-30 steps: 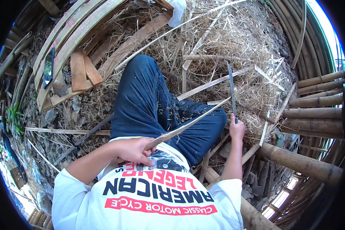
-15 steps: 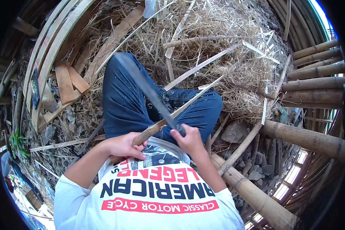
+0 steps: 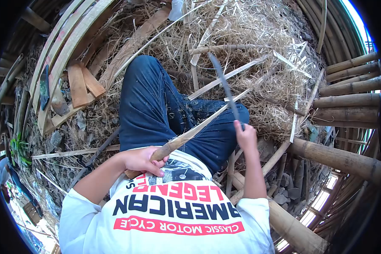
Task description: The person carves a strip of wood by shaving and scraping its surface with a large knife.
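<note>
My left hand (image 3: pixel 142 161) is wrapped round the thick end of a bamboo stick (image 3: pixel 190 134) close to my waist. From there the stick slants up and right across my lap, its split, pale part narrowing toward my right knee. My right hand (image 3: pixel 246 136) grips a long-bladed knife (image 3: pixel 224 80), the handle mostly hidden in the fist. The blade points up and away, overlapping the stick's far portion near the knee in this view. Small shavings are scattered on my jeans (image 3: pixel 142 106).
Heaped bamboo shavings (image 3: pixel 258 80) cover the ground ahead, with loose strips lying on them. Curved planks (image 3: pixel 57 55) lean at the left, a phone-like dark object (image 3: pixel 44 86) on them. Bamboo poles (image 3: pixel 338 158) lie at the right, near stones (image 3: pixel 281 197).
My right hand has moved right and a little up with the knife, and the blade has swung from left-leaning to nearer upright, out along the stick. My left hand keeps its hold.
</note>
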### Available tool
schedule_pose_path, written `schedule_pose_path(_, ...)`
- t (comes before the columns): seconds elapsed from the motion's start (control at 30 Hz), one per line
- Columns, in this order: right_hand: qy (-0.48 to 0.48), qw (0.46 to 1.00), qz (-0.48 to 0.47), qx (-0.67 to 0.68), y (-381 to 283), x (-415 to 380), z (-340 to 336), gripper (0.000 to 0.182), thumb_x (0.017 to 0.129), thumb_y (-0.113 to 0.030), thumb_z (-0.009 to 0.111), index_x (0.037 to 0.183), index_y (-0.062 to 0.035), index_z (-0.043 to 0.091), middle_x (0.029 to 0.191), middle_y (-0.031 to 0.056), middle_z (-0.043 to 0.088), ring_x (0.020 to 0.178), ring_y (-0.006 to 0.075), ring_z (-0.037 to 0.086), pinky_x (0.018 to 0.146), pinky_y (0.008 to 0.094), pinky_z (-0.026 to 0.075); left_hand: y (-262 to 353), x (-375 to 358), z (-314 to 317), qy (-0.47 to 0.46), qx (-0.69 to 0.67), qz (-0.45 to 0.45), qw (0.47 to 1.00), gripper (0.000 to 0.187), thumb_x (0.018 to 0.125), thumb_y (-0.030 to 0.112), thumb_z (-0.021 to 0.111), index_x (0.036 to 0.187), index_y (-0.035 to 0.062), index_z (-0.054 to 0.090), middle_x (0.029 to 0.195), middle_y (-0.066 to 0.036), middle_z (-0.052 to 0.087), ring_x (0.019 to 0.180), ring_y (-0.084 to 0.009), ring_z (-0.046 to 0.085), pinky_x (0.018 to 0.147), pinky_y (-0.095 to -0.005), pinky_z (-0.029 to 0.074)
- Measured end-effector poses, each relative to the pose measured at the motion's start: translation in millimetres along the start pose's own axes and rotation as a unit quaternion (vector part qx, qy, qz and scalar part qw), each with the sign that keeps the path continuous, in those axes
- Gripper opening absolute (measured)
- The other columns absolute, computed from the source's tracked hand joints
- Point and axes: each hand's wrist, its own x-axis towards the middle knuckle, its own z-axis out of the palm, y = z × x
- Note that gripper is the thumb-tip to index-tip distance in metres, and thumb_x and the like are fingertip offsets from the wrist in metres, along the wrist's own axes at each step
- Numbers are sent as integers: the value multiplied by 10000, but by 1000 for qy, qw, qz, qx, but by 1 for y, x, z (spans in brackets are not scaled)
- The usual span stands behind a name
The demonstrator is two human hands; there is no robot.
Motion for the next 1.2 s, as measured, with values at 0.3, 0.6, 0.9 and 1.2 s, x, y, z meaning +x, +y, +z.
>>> schedule_pose_path(0.3,21,976,94,195,30,48,2,671,980,-566,522,586,-23,514,495,53,506,385,164,500,397,331,395,21,-5,23,79,104,-33,991,413,801,38,787,1016,81,437,690,83,392,621,-19,411,554,-202,386)
schedule_pose_path(0.6,-63,981,-53,178,-59,-73,15,508,918,-453,657,716,11,613,586,182,574,542,289,564,562,432,445,29,-4,32,155,257,-46,953,404,827,234,803,998,38,494,722,28,473,651,-85,457,594,-261,390)
schedule_pose_path(0.9,-93,977,-166,95,-87,-99,10,528,850,-532,681,731,-20,632,641,224,631,664,420,657,614,482,518,22,-5,33,168,271,-11,948,398,809,166,814,989,52,477,688,63,403,636,-53,397,584,-237,361)
schedule_pose_path(1.2,-35,994,-91,46,-56,-62,10,544,868,-554,653,739,-25,647,685,245,642,730,456,653,646,520,512,13,-6,30,157,276,4,948,433,819,242,811,1010,31,486,739,-2,485,667,-108,458,604,-274,406)
